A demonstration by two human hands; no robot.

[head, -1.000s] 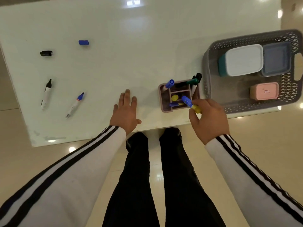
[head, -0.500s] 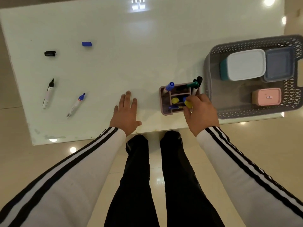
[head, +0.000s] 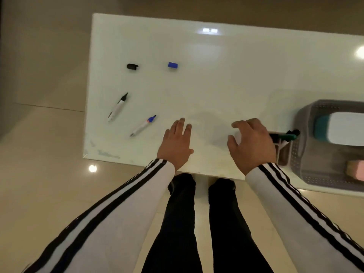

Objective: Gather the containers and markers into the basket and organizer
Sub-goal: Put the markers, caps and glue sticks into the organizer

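Hands both empty: left hand (head: 176, 143) lies flat on the table (head: 216, 75), fingers straight; right hand (head: 251, 146) is loosely spread. Organizer (head: 283, 154) and basket (head: 303, 138) sit just right of the right hand. Black marker (head: 117, 107) and blue marker (head: 143, 126) lie uncapped left of the left hand.

Dim, warm overhead lighting. Lamp glare spots on the glossy white table (head: 216, 75) and tiled floor (head: 49, 154). Right side motion-blurred; wide-angle bending at borders.

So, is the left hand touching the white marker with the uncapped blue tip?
Apart. The head view shows bare white table between the left hand and the blue-tipped white marker.
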